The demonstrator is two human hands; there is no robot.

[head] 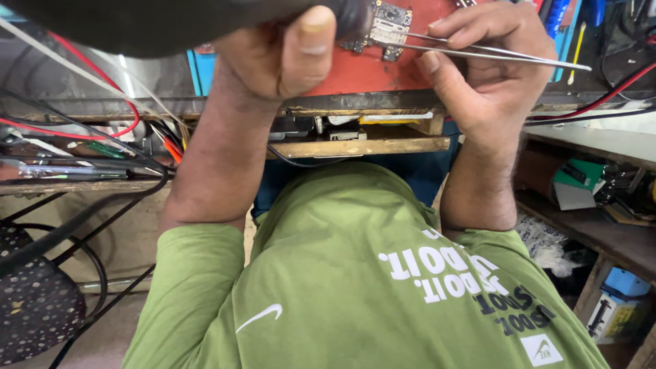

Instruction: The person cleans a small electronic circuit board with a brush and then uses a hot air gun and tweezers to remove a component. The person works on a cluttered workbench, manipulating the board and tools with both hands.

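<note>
Right hand (488, 58) pinched tweezers (492, 51) to steady board (386, 27) on red mat (372, 68); left hand (277, 51) gripped dark tool (171, 24) over it.

We see red and black cables (102, 130) lying left of the wooden bench edge (355, 147), a dotted stool seat (34, 301) below, and shelves (601, 232) holding boxes at right.

**Even light, wide-angle bend, soft foreground**

Soft, even light fills the scene, with no hard shadows. The thin steel tweezers (499, 55) catch a bright glint. The dark rounded tool body (171, 24) at the top edge is blurred and underexposed. Straight bench edges bow near the frame's borders.
</note>
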